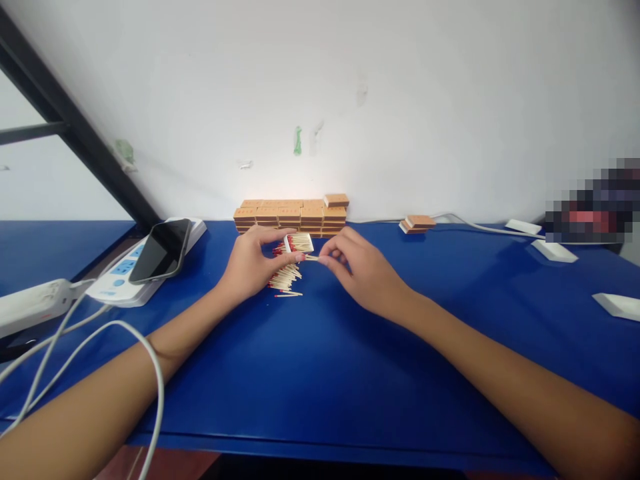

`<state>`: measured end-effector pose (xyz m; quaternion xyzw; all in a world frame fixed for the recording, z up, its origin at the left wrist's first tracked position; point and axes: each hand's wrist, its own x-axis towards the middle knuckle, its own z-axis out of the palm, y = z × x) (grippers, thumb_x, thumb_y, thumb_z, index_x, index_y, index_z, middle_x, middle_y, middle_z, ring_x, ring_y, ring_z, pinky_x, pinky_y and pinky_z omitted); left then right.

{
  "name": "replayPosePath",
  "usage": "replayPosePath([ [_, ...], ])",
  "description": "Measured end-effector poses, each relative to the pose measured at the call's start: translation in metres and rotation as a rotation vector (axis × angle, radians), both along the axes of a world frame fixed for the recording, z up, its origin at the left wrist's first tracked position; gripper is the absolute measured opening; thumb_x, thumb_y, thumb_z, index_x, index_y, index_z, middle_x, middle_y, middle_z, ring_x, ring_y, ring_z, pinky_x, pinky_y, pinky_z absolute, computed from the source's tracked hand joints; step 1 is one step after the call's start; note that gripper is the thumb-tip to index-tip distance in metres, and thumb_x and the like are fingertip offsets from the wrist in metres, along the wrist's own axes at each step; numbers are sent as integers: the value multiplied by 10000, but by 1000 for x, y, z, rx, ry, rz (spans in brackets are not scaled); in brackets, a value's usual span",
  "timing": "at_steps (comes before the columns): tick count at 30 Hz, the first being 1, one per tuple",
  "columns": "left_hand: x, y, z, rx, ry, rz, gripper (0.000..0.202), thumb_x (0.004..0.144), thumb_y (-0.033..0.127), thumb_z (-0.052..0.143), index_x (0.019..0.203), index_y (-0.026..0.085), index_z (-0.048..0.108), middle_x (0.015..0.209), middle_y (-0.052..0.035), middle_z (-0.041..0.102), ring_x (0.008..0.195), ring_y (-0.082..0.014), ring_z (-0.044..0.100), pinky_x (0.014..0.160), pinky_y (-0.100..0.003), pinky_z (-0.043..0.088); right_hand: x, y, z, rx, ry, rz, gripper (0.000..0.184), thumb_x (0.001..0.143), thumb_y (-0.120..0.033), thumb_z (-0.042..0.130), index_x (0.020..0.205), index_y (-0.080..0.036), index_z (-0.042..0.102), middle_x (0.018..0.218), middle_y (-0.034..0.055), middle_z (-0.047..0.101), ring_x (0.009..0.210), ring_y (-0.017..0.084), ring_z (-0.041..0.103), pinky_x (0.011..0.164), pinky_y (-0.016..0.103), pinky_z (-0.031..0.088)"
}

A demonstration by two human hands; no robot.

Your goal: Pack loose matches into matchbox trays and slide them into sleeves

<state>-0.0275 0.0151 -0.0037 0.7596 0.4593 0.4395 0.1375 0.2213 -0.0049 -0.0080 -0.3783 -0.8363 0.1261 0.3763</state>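
Blue table [320, 373], white wall [430, 100] behind. Left hand [247, 263], gripping a tray [287, 243] of matches [302, 239]; right hand [357, 270], pinching a few matchsticks [312, 258] at the tray's near edge; loose match pile [285, 279], on the table beside the left hand; stacked matchboxes [278, 215], beyond, by the wall; phone [161, 250], on power strip [107, 292], far left.

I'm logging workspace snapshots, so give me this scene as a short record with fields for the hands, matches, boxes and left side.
left hand: at the white tray, index finger by its far edge; firm grip unclear
right hand: pinching a few matches
tray contents: matches
loose pile: matches on the blue table
boxes: stacked matchboxes by the wall; smaller group further right
left side: phone on a power strip
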Motion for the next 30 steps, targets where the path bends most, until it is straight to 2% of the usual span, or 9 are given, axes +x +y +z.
replayPosePath([
  [7, 6, -8, 0, -83, -12, -74, 521, 760, 524, 976, 1212, 290, 861, 1081, -72, 840, 1059, -310, 726, 967, -449, 561, 2, 6, -1, 24, 35, -41, 75, 1058, -210, 592, 1008, -210, 648, 1046, 68, 626, 960, 219, 641, 860, 383, 529],
  [12, 11, -12, 3, -136, -71, -149, 518, 739, 555, 978, 1174, 292, 878, 1030, -62, 839, 986, -289, 739, 888, -403, 577, 0, 5, -3, 53, 62, -14, 74, 1041, -196, 609, 991, -216, 659, 1004, 53, 611, 943, 214, 633, 840, 379, 529],
  [15, 11, -12, 5, -156, -103, -182, 495, 738, 517, 985, 1162, 282, 882, 1017, -56, 843, 964, -279, 753, 862, -382, 584, 0, 6, -2, 63, 85, 7, 89, 1044, -211, 616, 975, -223, 671, 978, 42, 601, 916, 206, 624, 822, 372, 526],
  [20, 12, -12, 9, -182, -155, -217, 440, 760, 421, 980, 1149, 240, 881, 1055, -66, 857, 989, -281, 779, 905, -385, 613, -1, 4, 0, 78, 122, 19, 97, 1059, -243, 620, 984, -225, 680, 970, 35, 608, 859, 187, 612, 782, 353, 517],
  [25, 11, -11, 11, -191, -173, -167, 476, 769, 499, 958, 1152, 230, 877, 1160, -80, 853, 1094, -325, 788, 1027, -451, 614, -5, -4, 2, 122, 151, -12, 99, 1067, -252, 597, 1000, -234, 668, 971, 41, 633, 835, 183, 611, 754, 337, 517],
  [30, 7, -6, 8, -180, -164, -71, 533, 777, 534, 942, 1192, 209, 865, 1170, -97, 850, 1054, -326, 798, 978, -463, 636, -12, -12, -4, 87, 77, 43, 121, 1063, -227, 586, 977, -226, 672, 924, 34, 633, 816, 174, 608, 764, 330, 506],
])
